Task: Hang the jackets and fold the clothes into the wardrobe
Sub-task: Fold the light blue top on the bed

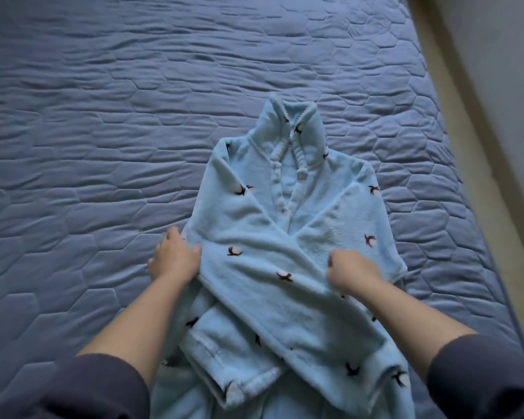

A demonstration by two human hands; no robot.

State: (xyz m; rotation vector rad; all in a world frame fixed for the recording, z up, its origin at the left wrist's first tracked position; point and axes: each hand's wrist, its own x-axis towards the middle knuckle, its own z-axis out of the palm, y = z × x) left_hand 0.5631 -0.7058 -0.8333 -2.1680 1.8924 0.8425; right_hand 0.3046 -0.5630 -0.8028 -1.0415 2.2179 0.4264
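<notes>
Both our hands are on the fleece top (270,237), which lies collar-far on the bed (103,116), right of middle, its two sleeves crossed over the chest. Our left hand (176,255) grips the top's left edge, thumb over the fabric and fingers curled at the outside. Our right hand (351,270) sits on the crossed sleeve toward the top's right side; it is blurred, so we cannot tell whether it pinches or only presses. The hands are well apart, with the chest between them. Much open bed stretches left and far. On the right the top lies near the bed's edge, with a pale strip (466,146) beyond.
</notes>
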